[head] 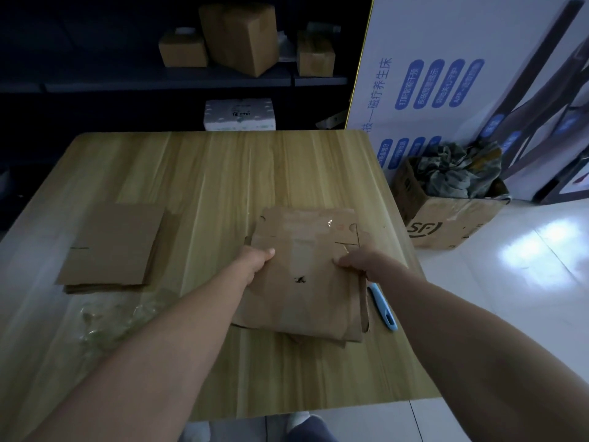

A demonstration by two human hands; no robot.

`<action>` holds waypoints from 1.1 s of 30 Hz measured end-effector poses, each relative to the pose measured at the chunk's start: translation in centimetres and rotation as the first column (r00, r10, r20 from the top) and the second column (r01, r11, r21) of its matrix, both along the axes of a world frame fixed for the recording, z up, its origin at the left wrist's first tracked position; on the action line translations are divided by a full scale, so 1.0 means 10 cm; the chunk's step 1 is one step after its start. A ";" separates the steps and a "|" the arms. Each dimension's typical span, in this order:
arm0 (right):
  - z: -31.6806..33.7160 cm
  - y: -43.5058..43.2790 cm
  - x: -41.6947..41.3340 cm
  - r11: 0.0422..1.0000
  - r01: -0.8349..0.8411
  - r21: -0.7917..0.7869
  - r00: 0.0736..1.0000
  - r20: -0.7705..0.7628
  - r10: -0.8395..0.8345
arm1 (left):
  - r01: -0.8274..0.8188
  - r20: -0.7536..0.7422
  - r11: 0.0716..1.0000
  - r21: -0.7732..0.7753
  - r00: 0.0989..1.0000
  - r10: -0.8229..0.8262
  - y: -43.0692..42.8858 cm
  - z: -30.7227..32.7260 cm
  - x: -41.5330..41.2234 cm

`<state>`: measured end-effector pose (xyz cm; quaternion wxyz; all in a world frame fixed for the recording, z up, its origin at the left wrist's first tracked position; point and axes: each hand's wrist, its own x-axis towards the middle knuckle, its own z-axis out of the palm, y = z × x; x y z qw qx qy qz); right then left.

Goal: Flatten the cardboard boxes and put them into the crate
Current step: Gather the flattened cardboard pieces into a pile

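Flat stack (111, 247): already collapsed cardboard lying on the worktop (223, 173), left of centre, well apart from the piece being handled.
Left hand (256, 261): grips the left edge of the flattened box (302, 282), thumb on top.
Risk: the loose layers may fan apart or spring open if either grip slackens. The taped flaps could catch on the worktop.
Flattened box: brown, creased, several layers thick, with a shiny tape patch and a dark mark. It lies at centre frame, its near end apparently on the worktop.
Right hand (353, 263): fingers curled, pinching the right edge.
Blue cutter (382, 306): just beside the box, and a sweep could knock it off.
Floor carton (446, 215): right of frame, stuffed with cloth. Whether it is the crate cannot be told.
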<state>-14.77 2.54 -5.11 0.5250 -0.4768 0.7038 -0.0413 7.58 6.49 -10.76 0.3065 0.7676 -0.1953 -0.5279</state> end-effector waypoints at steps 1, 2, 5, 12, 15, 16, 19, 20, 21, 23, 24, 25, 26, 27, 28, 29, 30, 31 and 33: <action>0.01 -0.02 0.00 1.000 -0.006 0.028 1.000 0.009 0.006 | -0.021 -0.039 1.000 0.019 0.999 0.022 -0.01 0.00 0.03; 0.06 -0.04 0.02 1.000 0.001 0.026 1.000 0.017 -0.002 | -0.027 -0.075 0.999 0.031 0.997 0.030 -0.02 0.01 0.07; 0.26 -0.14 0.07 0.992 0.128 0.001 0.983 0.130 -0.127 | -0.033 -0.161 0.999 0.009 0.986 0.034 -0.07 0.11 0.20; 1.05 -0.41 0.55 0.947 0.215 -0.236 0.878 0.472 -0.082 | -0.206 -0.235 0.930 -0.305 0.963 0.136 -0.30 0.81 0.75; 1.34 -0.47 0.78 0.908 0.250 -0.337 0.833 0.553 -0.024 | -0.271 -0.430 0.892 -0.362 0.898 0.098 -0.25 1.27 0.99; 1.40 -0.47 0.84 0.890 0.234 -0.392 0.840 0.543 0.018 | -0.269 -0.477 0.896 -0.353 0.876 0.075 -0.21 1.35 1.11; 1.43 -0.46 1.05 0.854 0.200 -0.479 0.822 0.557 0.120 | -0.244 -0.575 0.890 -0.386 0.817 -0.025 -0.06 1.43 1.54; 1.42 -0.45 1.12 0.869 0.268 -0.416 0.761 0.645 0.074 | -0.203 -0.565 0.899 -0.389 0.823 -0.058 0.04 1.43 1.65; 1.39 -0.45 1.18 0.877 0.306 -0.370 0.720 0.693 0.041 | -0.136 -0.541 0.912 -0.387 0.834 -0.105 0.13 1.45 1.72; 1.23 -0.45 1.23 0.871 0.254 -0.422 0.763 0.641 0.088 | -0.099 -0.528 0.929 -0.356 0.842 -0.113 0.24 1.39 1.81; 1.14 -0.41 1.23 0.869 0.142 -0.474 0.817 0.551 0.167 | -0.102 -0.508 0.933 -0.345 0.856 -0.094 0.28 1.33 1.83; 1.06 -0.34 1.22 0.869 0.026 -0.495 0.856 0.459 0.236 | -0.110 -0.474 0.937 -0.332 0.878 -0.064 0.30 1.26 1.85; 0.93 -0.30 1.21 0.845 -0.092 -0.527 0.888 0.342 0.309 | -0.124 -0.432 0.939 -0.321 0.901 -0.028 0.31 1.21 1.86; 0.82 -0.26 1.22 0.828 -0.182 -0.531 0.914 0.219 0.341 | -0.140 -0.410 0.940 -0.310 0.912 0.000 0.33 1.15 1.88; 0.72 -0.23 1.22 0.819 -0.217 -0.531 0.930 0.142 0.339 | -0.127 -0.397 0.944 -0.304 0.918 -0.004 0.33 1.07 1.91; 0.66 -0.25 1.24 0.875 -0.132 -0.465 0.943 0.215 0.256 | -0.107 -0.390 0.948 -0.299 0.920 -0.020 0.34 1.00 1.94; 0.62 -0.21 1.27 0.924 -0.062 -0.376 0.931 0.311 0.190 | -0.097 -0.378 0.953 -0.288 0.926 -0.020 0.34 0.94 1.97; 0.59 -0.19 1.30 0.961 -0.010 -0.275 0.910 0.396 0.123 | -0.100 -0.355 0.958 -0.270 0.935 -0.002 0.34 0.86 2.01; 0.46 -0.19 1.35 0.983 0.029 -0.184 0.913 0.405 0.049 | -0.127 -0.311 0.964 -0.235 0.949 0.049 0.34 0.71 2.07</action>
